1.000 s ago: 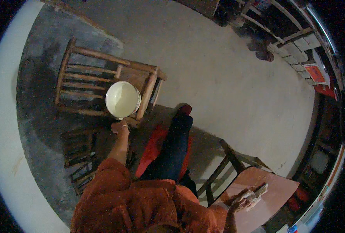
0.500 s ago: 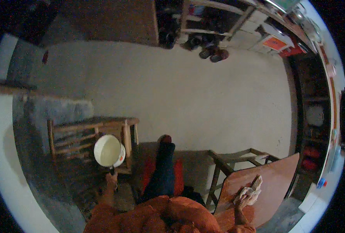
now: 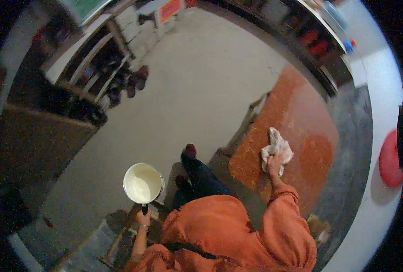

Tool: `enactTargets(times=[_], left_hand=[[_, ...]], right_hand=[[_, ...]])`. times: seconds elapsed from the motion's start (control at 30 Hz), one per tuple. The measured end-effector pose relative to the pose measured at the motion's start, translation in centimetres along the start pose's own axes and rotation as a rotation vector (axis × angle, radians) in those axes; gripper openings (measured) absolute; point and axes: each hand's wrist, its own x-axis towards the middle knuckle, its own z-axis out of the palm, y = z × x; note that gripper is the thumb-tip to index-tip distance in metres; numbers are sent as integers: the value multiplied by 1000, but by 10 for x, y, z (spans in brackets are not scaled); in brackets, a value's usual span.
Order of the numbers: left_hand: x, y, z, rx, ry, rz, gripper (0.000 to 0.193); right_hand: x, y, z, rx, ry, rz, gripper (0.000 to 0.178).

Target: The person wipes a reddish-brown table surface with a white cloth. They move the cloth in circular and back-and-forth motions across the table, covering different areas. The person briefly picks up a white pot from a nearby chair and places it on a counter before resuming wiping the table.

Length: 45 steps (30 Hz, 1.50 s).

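By its black handle [image 3: 144, 209], I hold a cream-white saucepan [image 3: 141, 174] in my left hand [image 3: 143, 218], out over the floor. Its pale inside faces up, and whether it holds any liquid is hard to make out. My right hand [image 3: 274, 164] is closed on a crumpled whitish cloth [image 3: 279, 147]. The cloth rests on the reddish-brown table [image 3: 301, 118], whose top has wet-looking shiny streaks.
A wooden chair [image 3: 119, 240] stands beside my left forearm, partly hidden. Shoes [image 3: 138, 81] lie by a low rack [image 3: 88, 61] at the far left. Shelves [image 3: 315, 43] run along the far right wall. A red round object [image 3: 392, 158] is at the right.
My view has turned to the right, so the table shows more fully and the chair less. Both hands keep hold of the saucepan and the cloth.
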Motion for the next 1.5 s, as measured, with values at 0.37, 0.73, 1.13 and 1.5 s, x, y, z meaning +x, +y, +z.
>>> enactTargets(times=[0.37,0.73,1.13,1.5], left_hand=[[215,192,-43,626,-380,400,35],[282,349,-23,519,-578,265,33],[406,521,63,298,-781,179,27],[475,694,177,-341,-871,-31,22]], right_hand=[[37,-92,-43,-69,323,497,43],[7,-130,-1,83,437,334,37],[12,-126,-30,-180,269,571,32],[-4,-83,-1,-84,339,727,42]])
